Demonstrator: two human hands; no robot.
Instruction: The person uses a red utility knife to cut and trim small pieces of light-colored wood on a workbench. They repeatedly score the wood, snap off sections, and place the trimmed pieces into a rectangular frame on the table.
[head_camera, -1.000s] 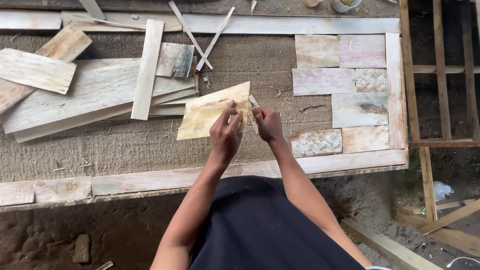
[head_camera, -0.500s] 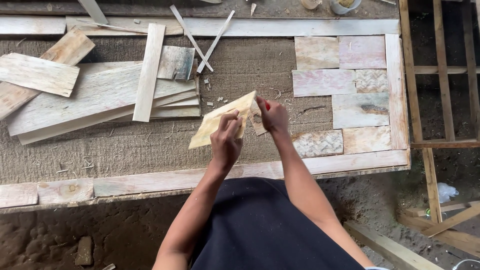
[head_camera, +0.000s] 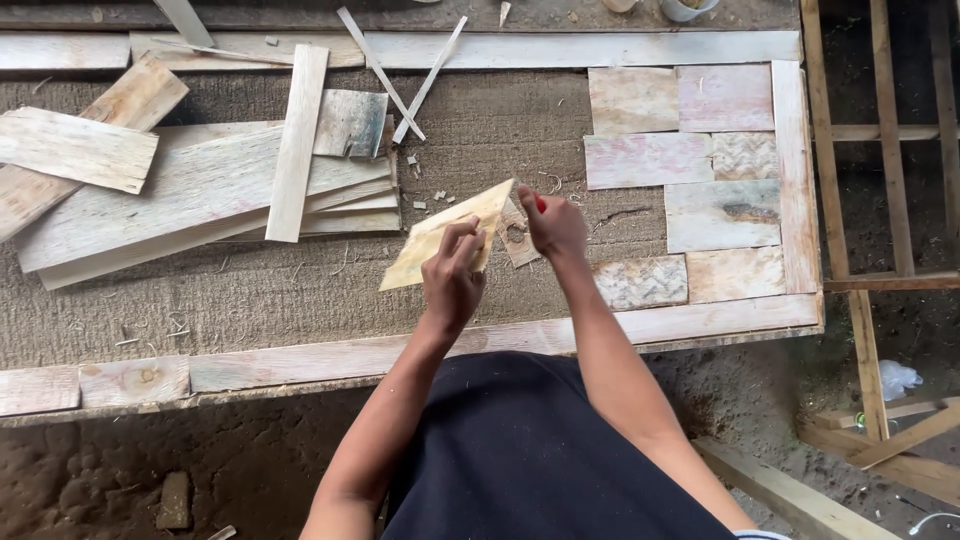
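Your left hand (head_camera: 452, 275) is closed around the lower edge of a thin, pale yellow wooden sheet (head_camera: 440, 235), holding it tilted above the bench. Your right hand (head_camera: 553, 225) is clenched just beside the sheet's upper right corner, gripping a small red-handled tool (head_camera: 540, 203); its tip is hidden, so you cannot tell whether it touches the wood.

Under both hands lies the coarse grey-brown fibre mat (head_camera: 300, 290) covering the bench, bordered near your body by a long whitewashed wooden strip (head_camera: 330, 358).

Well to the left of your left hand sits a loose pile of long pale wooden planks (head_camera: 180, 195), overlapping at angles, with one narrow plank (head_camera: 296, 140) lying across them.

To the right of your right hand, a patchwork of flat rectangular wooden tiles (head_camera: 690, 160), whitish, pinkish and tan, is laid edge to edge inside the frame corner.

Beyond your hands, two thin pale wooden slats (head_camera: 400, 75) cross each other.

Directly below your right hand, a small brownish knotted scrap of wood (head_camera: 517, 240) rests on the mat. Tiny wood chips (head_camera: 425, 190) are scattered just beyond the sheet.
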